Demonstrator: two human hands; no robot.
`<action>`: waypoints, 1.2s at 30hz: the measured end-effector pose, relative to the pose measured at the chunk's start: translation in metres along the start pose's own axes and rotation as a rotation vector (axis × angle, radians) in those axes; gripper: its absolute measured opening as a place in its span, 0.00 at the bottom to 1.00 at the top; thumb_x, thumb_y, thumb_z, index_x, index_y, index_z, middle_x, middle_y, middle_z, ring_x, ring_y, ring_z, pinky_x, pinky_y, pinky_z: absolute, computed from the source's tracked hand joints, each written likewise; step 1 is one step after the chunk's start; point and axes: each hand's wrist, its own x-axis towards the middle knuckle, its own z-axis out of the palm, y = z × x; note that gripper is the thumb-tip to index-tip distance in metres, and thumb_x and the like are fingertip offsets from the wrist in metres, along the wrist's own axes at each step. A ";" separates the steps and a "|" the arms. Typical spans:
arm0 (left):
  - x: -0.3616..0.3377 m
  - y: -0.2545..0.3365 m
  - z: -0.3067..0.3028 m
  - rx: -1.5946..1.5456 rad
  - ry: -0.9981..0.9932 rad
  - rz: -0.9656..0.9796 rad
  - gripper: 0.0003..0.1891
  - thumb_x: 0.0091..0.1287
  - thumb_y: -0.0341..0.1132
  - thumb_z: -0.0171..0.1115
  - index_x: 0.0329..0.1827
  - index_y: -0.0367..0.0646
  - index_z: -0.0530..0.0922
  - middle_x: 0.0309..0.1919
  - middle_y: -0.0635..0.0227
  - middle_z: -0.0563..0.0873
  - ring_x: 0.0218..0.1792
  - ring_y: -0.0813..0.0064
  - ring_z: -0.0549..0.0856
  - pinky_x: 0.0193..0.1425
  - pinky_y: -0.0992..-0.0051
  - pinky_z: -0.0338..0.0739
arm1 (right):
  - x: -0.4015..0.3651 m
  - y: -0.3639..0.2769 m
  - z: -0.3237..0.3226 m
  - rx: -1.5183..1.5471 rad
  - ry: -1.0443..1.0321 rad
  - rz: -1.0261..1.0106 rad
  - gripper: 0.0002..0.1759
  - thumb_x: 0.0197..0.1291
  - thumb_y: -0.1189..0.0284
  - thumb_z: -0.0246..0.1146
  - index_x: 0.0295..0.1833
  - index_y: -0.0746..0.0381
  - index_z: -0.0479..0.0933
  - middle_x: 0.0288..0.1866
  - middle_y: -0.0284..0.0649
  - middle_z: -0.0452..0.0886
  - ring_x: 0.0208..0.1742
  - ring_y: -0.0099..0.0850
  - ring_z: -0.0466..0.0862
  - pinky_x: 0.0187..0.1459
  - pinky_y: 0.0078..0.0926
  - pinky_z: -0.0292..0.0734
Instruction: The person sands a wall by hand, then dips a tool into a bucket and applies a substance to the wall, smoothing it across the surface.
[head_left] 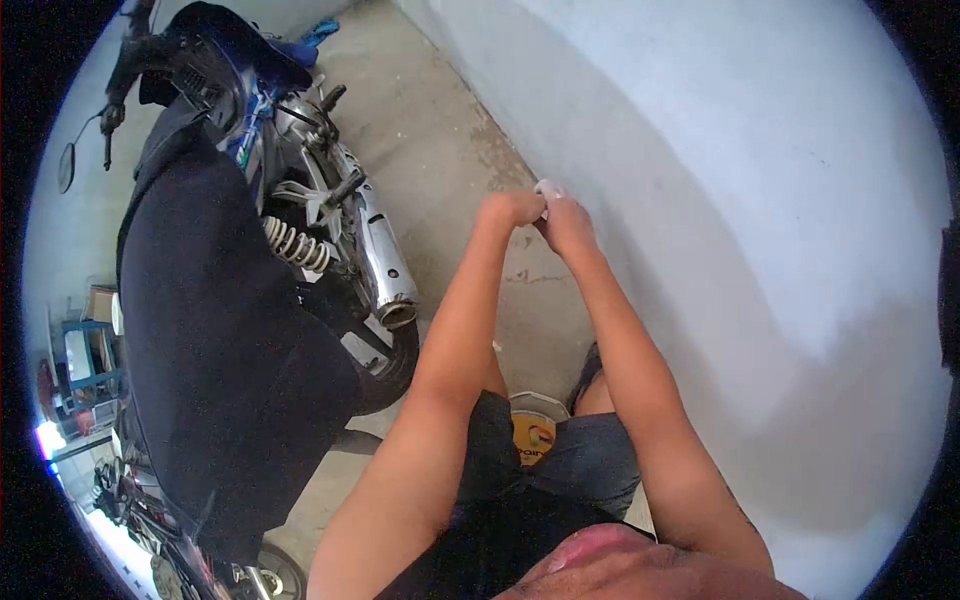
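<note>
Both arms reach forward over the floor, close to the foot of the white wall (720, 200). My left hand (513, 208) is bent at the wrist, its fingers closed and pointing at the other hand. Beside it, my right hand (568, 226) is closed too, with its back towards the camera. A small white, crumpled-looking piece (548, 188) shows at the fingers of both hands; it is too small and too covered to tell what it is. The two hands touch or nearly touch, and most of the fingertips are hidden.
A motorcycle with a silver exhaust (378, 250) stands on the left, partly under a dark cover (230, 330). Between my legs is a paint bucket (540, 402). Bare concrete floor (430, 120) runs along the wall. Another motorcycle (150, 520) stands at lower left.
</note>
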 end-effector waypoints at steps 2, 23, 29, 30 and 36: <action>-0.006 -0.003 -0.003 -0.086 -0.005 -0.046 0.33 0.75 0.56 0.47 0.63 0.36 0.84 0.65 0.45 0.85 0.67 0.50 0.83 0.69 0.54 0.75 | 0.004 0.002 -0.002 -0.008 -0.100 0.025 0.14 0.63 0.71 0.71 0.52 0.58 0.76 0.50 0.47 0.86 0.52 0.52 0.86 0.51 0.50 0.82; -0.118 0.019 -0.034 -0.556 0.334 0.615 0.21 0.78 0.48 0.66 0.58 0.39 0.88 0.43 0.75 0.88 0.41 0.83 0.82 0.48 0.76 0.77 | 0.000 -0.009 -0.097 0.963 -0.156 0.033 0.18 0.72 0.56 0.70 0.47 0.62 0.85 0.33 0.30 0.84 0.32 0.20 0.79 0.33 0.23 0.70; -0.108 0.025 -0.020 -0.639 0.568 0.717 0.18 0.76 0.43 0.69 0.50 0.34 0.90 0.38 0.73 0.89 0.38 0.83 0.83 0.43 0.75 0.78 | -0.015 -0.017 -0.096 0.852 -0.054 0.153 0.26 0.71 0.49 0.69 0.52 0.63 0.83 0.35 0.33 0.84 0.32 0.21 0.80 0.34 0.24 0.71; -0.116 0.032 -0.026 -0.638 0.666 0.690 0.17 0.76 0.42 0.69 0.48 0.33 0.90 0.36 0.74 0.89 0.37 0.84 0.82 0.41 0.75 0.77 | -0.020 -0.022 -0.096 0.832 -0.058 0.165 0.26 0.71 0.49 0.69 0.52 0.63 0.83 0.35 0.33 0.84 0.32 0.21 0.80 0.34 0.24 0.71; -0.105 0.068 -0.032 -0.731 1.608 0.842 0.10 0.70 0.33 0.72 0.45 0.34 0.89 0.28 0.61 0.87 0.29 0.73 0.81 0.34 0.69 0.76 | -0.025 -0.038 -0.098 0.639 -0.031 0.217 0.29 0.70 0.49 0.68 0.57 0.66 0.81 0.42 0.43 0.88 0.38 0.30 0.86 0.40 0.31 0.79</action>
